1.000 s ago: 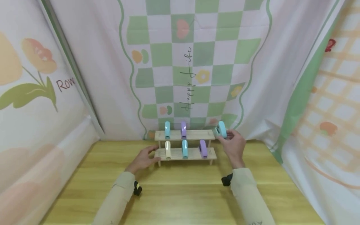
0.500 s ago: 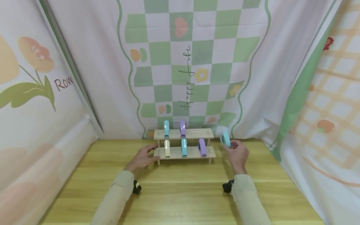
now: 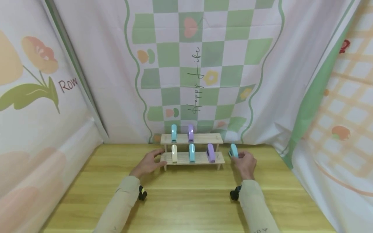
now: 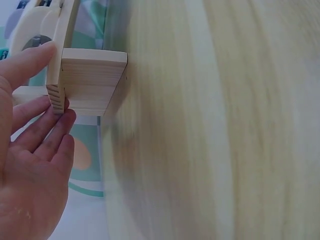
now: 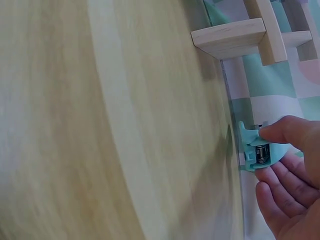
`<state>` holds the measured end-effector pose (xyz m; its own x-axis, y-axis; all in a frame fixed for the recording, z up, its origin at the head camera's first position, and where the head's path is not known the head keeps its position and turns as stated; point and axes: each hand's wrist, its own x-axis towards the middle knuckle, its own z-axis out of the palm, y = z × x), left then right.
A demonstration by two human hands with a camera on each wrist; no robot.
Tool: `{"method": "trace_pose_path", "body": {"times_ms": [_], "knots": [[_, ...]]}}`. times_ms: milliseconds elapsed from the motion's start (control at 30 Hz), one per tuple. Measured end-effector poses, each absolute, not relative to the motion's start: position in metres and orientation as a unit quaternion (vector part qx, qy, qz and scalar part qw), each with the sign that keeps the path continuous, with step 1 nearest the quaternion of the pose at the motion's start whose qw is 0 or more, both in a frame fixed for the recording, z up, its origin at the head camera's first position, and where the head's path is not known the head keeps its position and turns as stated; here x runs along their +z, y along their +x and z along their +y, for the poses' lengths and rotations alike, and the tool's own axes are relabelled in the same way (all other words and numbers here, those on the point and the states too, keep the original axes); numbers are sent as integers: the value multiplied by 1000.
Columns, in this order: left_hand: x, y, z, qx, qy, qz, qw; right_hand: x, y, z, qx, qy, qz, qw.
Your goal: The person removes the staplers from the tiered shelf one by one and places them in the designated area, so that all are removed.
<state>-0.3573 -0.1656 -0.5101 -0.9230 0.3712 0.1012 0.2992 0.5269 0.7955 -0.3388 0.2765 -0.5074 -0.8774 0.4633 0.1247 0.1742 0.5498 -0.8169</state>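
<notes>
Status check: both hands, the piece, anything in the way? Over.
Left hand holds lower shelf by its left end. Right hand pinches light-blue spring-loaded gadget, off the wooden rack, to its right. Nearest possible obstruction: rack's right end.

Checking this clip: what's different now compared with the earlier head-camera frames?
The right hand has carried its turquoise clip downward and slightly right, away from the right end of the upper shelf. Nothing was newly grasped or let go. The left hand still grips the left end of the lower shelf, and the five shelved clips stay put.
</notes>
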Motion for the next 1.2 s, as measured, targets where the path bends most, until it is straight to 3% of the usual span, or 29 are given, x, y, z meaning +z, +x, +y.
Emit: {"method": "trace_pose_path", "body": {"times_ms": [567,833,1200], "knots": [[-511,-360,-165,448,197,871,37,-512,-338,276,420,-198,-872,156],[-512,-360,-168,439,202,874,37,-504,-329,280,424,-185,-878,123],[-511,-358,-168,439,209,873,36,-472,-314,292,399,-47,-905,140]]}}
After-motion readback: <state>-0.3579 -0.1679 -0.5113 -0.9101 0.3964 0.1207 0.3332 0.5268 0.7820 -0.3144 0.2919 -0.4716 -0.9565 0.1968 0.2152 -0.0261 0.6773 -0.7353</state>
